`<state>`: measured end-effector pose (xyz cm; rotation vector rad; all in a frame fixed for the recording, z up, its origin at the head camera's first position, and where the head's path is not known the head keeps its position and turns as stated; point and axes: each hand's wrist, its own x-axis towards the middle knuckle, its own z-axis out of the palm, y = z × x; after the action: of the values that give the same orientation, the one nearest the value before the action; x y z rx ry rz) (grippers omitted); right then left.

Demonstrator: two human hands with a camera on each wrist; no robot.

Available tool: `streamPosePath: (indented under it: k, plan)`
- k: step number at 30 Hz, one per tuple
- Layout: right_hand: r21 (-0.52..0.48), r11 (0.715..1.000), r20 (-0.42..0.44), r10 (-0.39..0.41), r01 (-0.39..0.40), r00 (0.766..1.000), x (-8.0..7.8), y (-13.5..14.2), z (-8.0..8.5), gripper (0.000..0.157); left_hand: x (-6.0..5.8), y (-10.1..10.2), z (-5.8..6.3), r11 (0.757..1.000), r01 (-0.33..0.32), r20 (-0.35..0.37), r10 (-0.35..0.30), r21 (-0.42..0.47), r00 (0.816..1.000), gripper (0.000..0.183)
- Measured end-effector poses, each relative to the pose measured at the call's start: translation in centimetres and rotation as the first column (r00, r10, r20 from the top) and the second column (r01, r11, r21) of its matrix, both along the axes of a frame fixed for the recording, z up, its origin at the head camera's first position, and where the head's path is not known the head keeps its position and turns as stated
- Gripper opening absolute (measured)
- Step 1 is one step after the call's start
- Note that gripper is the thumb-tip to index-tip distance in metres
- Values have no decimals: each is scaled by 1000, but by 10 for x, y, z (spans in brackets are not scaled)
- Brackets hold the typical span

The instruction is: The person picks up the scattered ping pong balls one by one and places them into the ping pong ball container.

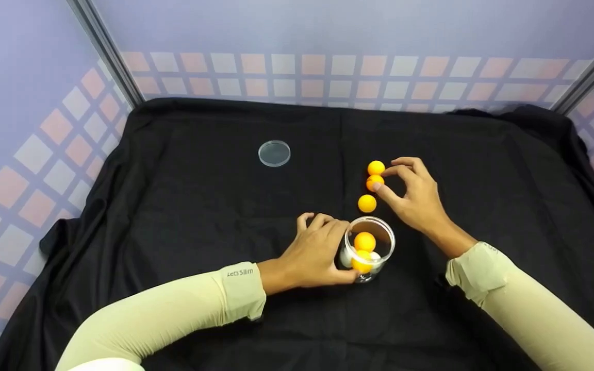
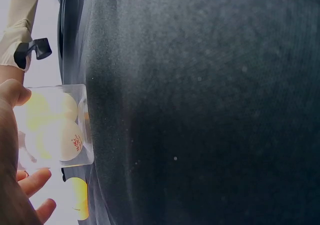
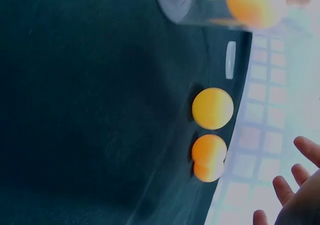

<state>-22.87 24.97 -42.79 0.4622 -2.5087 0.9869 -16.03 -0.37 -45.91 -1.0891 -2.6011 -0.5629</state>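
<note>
A clear jar [image 1: 389, 252] with orange and white ping-pong balls inside stands on the black cloth. My left hand [image 1: 317, 252] grips it from the left, thumb at the near side and fingers behind; the left wrist view shows a white ball [image 2: 69, 140] with red print through the wall. Beyond the jar, three orange ping-pong balls lie in a row: the nearest [image 1: 367, 203], a middle one [image 1: 373, 181] and the farthest [image 1: 376, 167]. My right hand [image 1: 415, 196] hovers beside the farther two, thumb and fingers parted. In the right wrist view, its fingers [image 3: 284, 190] are apart from the balls.
A round clear lid [image 1: 274, 153] lies on the cloth toward the back, left of the balls. Black cloth [image 1: 214, 180] covers the table, with folds along its edges. Walls with pink and white squares [image 1: 312, 64] enclose the back and sides.
</note>
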Motion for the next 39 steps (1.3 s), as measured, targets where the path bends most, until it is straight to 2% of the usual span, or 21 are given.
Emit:
streamPosePath:
  k: [13, 28, 39]
  plan:
    - [123, 990, 130, -79, 63, 988, -12, 3, -22, 48, -1, 0, 0, 1000, -1, 10, 1, -4, 1000, 78]
    - [241, 969, 185, -108, 61, 977, -15, 0, -35, 50, 0, 1, 1, 1000, -7, 3, 7, -15, 1000, 79]
    - [287, 956, 209, -116, 53, 971, -13, -3, -43, 49, 0, 1, 0, 1000, -4, 9, 4, -14, 1000, 79]
